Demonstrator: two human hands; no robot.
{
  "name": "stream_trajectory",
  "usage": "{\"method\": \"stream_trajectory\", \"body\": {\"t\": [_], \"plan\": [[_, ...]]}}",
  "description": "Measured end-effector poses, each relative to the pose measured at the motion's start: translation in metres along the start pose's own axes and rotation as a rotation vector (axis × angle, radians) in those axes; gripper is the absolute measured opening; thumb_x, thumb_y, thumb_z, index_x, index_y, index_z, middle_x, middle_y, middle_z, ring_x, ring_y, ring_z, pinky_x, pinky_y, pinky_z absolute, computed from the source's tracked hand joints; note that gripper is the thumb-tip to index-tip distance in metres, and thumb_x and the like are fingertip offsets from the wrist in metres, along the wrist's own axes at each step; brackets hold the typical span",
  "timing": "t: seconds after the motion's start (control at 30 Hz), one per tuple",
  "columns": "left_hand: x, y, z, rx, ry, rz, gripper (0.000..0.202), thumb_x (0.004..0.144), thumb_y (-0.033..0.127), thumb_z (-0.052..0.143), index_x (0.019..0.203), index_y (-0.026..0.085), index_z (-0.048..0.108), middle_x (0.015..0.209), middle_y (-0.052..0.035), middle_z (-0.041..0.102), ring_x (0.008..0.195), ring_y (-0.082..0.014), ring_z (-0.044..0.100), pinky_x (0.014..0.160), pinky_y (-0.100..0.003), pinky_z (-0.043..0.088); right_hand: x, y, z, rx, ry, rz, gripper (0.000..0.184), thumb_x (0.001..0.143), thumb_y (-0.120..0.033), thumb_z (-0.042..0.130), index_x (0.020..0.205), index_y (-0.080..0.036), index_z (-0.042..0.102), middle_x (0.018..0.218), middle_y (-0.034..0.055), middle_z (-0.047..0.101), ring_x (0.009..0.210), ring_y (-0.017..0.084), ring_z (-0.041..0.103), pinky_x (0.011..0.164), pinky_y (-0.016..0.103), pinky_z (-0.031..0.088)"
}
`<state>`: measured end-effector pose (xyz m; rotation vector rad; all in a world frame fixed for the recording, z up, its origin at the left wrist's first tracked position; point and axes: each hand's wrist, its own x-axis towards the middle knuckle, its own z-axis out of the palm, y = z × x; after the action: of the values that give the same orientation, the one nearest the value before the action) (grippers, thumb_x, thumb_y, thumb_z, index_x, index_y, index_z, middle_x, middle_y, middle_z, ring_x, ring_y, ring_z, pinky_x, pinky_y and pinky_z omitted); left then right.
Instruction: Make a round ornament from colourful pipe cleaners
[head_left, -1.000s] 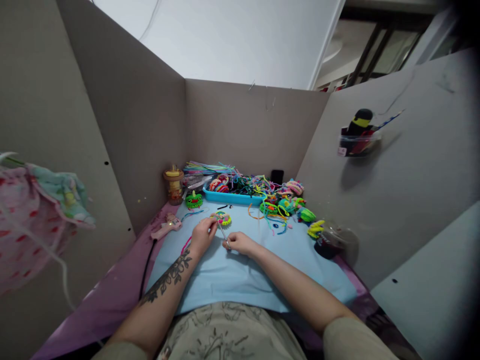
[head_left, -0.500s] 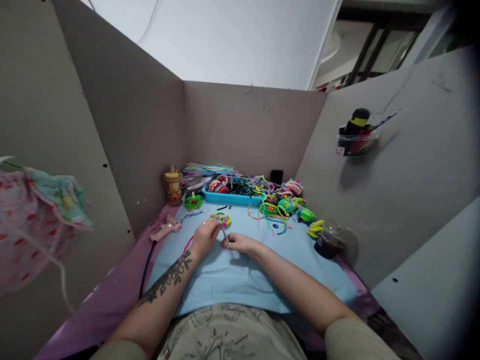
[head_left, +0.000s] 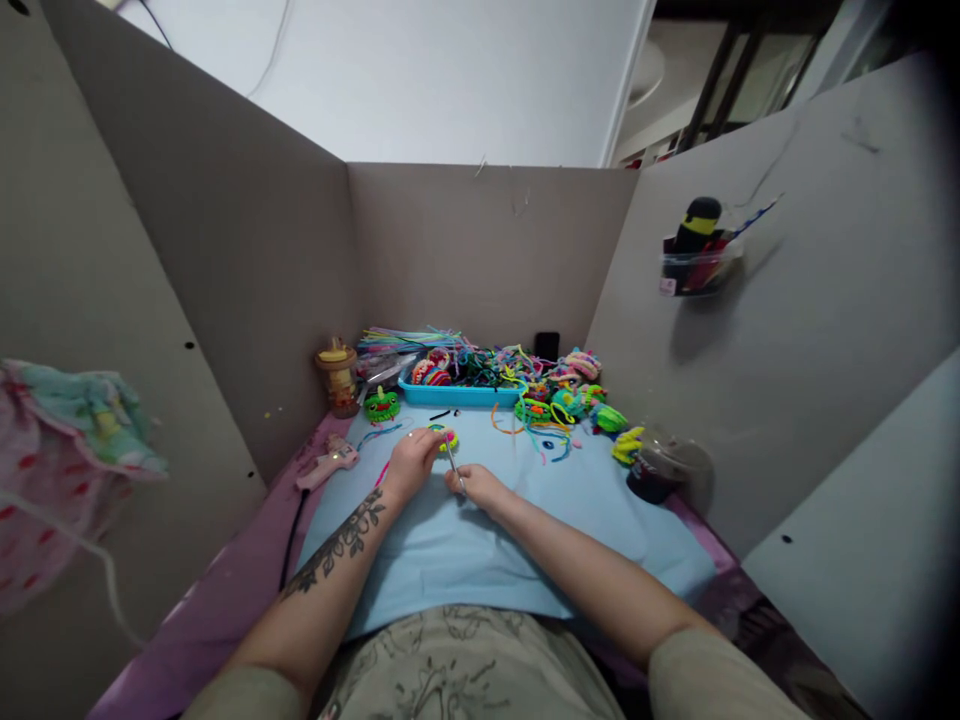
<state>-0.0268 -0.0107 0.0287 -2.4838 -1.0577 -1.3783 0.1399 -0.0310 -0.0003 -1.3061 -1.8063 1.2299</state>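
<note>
My left hand (head_left: 409, 463) rests on the light blue mat (head_left: 480, 540), fingers closed round a small round pipe-cleaner piece (head_left: 444, 436) in yellow, green and pink. My right hand (head_left: 474, 484) lies just right of it, pinching a thin metal tool (head_left: 453, 470) whose tip points up at that piece. The two hands almost touch. My left forearm bears a dark tattoo.
A blue tray (head_left: 454, 393) of coloured pipe cleaners stands at the back, with several finished pieces to its right. A pink glue gun (head_left: 327, 462) lies at the left, a jar (head_left: 338, 378) behind it, a lidded dark cup (head_left: 655, 472) at the right. Cardboard walls enclose the desk.
The camera has tilted a little, shifting the scene left and down. Both hands stay together on the mat with the piece and the tool.
</note>
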Motion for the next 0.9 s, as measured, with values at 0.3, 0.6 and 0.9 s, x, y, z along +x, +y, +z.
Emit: {"method": "stream_trajectory", "body": {"t": [0.3, 0.6, 0.9], "plan": [[0.011, 0.015, 0.015, -0.083, -0.080, -0.104, 0.020, 0.092, 0.025, 0.043, 0.093, 0.019, 0.061, 0.086, -0.0059, 0.065, 0.083, -0.0172, 0.058, 0.077, -0.031, 0.045, -0.016, 0.003, -0.025, 0.189, 0.018, 0.078, 0.059, 0.059, -0.075, 0.057, 0.053, -0.018, 0.043, 0.045, -0.0059, 0.038, 0.043, 0.005, 0.030, 0.043, 0.022, 0.020], [0.012, 0.024, 0.043, -0.187, -0.085, -0.157, 0.019, 0.090, 0.024, 0.044, 0.081, 0.018, 0.059, 0.079, -0.0045, 0.062, 0.078, -0.0166, 0.055, 0.075, -0.030, 0.043, -0.039, 0.002, -0.050, 0.244, -0.095, 0.166, 0.069, 0.055, -0.084, 0.052, 0.048, -0.015, 0.049, 0.042, -0.0019, 0.045, 0.034, 0.004, 0.033, 0.038, 0.023, 0.018], [0.002, 0.022, 0.048, -0.235, -0.105, -0.202, 0.016, 0.089, 0.023, 0.046, 0.082, 0.018, 0.059, 0.079, -0.0046, 0.062, 0.077, -0.0166, 0.056, 0.073, -0.029, 0.045, -0.041, 0.010, -0.054, 0.243, -0.110, 0.218, 0.072, 0.048, -0.085, 0.055, 0.046, -0.013, 0.049, 0.042, -0.0011, 0.047, 0.032, 0.003, 0.033, 0.034, 0.021, 0.017]]}}
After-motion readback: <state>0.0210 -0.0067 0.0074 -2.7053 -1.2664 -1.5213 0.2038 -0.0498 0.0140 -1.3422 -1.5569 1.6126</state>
